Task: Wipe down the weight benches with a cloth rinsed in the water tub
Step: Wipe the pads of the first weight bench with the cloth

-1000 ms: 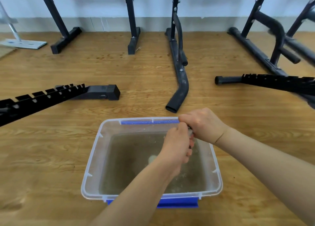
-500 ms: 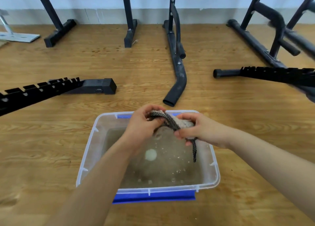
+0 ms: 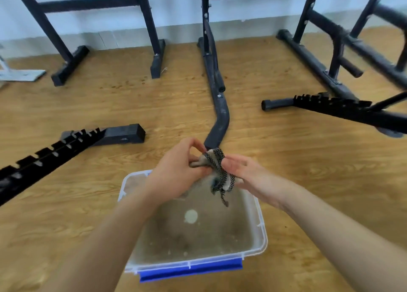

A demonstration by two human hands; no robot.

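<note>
Most of the room is bare light-brown wooden floor [image 3: 286,159], with black steel bench frames [image 3: 220,115] standing from 10 to 2 o'clock and two notched black rails reaching in, one at 9 [image 3: 55,153] and one at 3 [image 3: 341,109]. At 6 o'clock sits a clear rectangular plastic tub [image 3: 262,230] with a blue latch [image 3: 191,272] on its near side. It holds murky grey-brown water [image 3: 209,236] up most of its walls, with specks afloat.

Over the tub's far edge, the left hand [image 3: 176,173] is curled, pinching the wet grey cloth with black-and-white woven edging [image 3: 217,168]. The right hand [image 3: 248,175] has straighter fingers but catches the cloth's other side at their tips. A strand of edging hangs down towards the water. Smallest of all is a pale round spot [image 3: 191,216] in the water; I cannot tell what it is.

This looks like wringing and opening out the cloth before wiping. To do it well, I would keep it above the tub so drips fall inside, twist until it stops running, then fold it flat to give a broad face for the bench pads. Water this dirty may leave streaks.
</note>
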